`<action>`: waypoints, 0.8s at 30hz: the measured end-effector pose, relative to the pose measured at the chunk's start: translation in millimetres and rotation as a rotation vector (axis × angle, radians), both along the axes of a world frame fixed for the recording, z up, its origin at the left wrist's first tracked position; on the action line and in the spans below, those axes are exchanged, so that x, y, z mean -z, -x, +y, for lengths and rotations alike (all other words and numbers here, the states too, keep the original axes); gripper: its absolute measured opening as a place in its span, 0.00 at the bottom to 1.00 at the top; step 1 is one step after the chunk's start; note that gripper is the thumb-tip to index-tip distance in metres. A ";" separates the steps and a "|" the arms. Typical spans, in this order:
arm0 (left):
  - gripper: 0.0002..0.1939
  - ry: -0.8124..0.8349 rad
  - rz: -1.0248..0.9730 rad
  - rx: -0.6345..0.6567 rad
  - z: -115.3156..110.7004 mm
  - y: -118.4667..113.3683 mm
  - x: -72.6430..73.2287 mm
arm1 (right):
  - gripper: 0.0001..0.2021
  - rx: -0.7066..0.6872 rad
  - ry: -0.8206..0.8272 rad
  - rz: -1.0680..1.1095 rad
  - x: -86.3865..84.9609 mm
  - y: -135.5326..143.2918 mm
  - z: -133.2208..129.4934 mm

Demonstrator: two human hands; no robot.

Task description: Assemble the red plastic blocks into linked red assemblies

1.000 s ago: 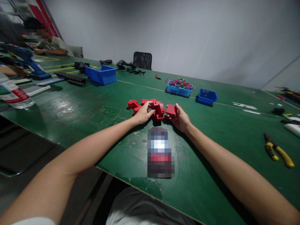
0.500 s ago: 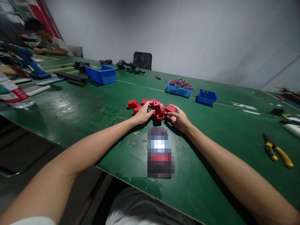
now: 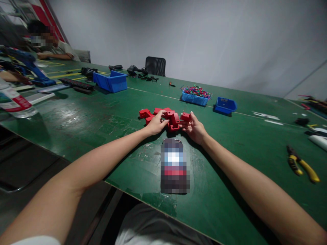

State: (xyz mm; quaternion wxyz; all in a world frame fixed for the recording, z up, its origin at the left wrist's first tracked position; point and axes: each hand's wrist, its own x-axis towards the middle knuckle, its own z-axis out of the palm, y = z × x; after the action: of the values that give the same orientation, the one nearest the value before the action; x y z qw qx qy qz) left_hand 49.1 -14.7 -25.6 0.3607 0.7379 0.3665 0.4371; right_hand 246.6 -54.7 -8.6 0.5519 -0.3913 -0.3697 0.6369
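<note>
Several red block-like parts form a cluster on the green table (image 3: 122,115). My left hand (image 3: 156,124) is closed with thumb and fingers on a red angular part (image 3: 174,119) at the right of that cluster. Behind and left of this hand lie more red parts (image 3: 145,113). My right hand (image 3: 195,128) pinches a small red block (image 3: 185,117) between thumb and fingers, just right of the part in my left hand. Its lower fingers reach close to that part; whether they touch it I cannot tell. A dark phone-like object (image 3: 175,166), pixelated, lies below my hands.
Yellow-handled pliers (image 3: 301,165) lie at the right. Further back stand a blue bin (image 3: 111,81), a blue tray (image 3: 195,99) heaped with colourful small pieces and a smaller blue tray (image 3: 225,105). At left are a plastic bottle (image 3: 19,102), a blue tool (image 3: 33,66) and a seated person (image 3: 60,50).
The small red block in my right hand has turned, and my right fingers have shifted on it. My left hand and the red part it holds look almost unmoved.
</note>
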 end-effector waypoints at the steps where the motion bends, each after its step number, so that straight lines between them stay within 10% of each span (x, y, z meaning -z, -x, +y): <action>1: 0.17 0.000 0.005 -0.001 -0.1 0.1 -0.2 | 0.20 -0.009 0.006 0.009 -0.9 0.0 -0.4; 24: 0.17 0.022 0.011 -0.005 -1.9 -0.2 -1.9 | 0.20 0.342 -0.249 -0.287 4.8 2.5 -3.1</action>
State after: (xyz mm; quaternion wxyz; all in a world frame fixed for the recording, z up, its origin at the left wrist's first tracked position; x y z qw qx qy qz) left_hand 49.3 -16.6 -23.7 0.3657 0.7354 0.3749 0.4300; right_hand 244.1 -57.8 -13.4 0.6374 -0.4638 -0.4482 0.4216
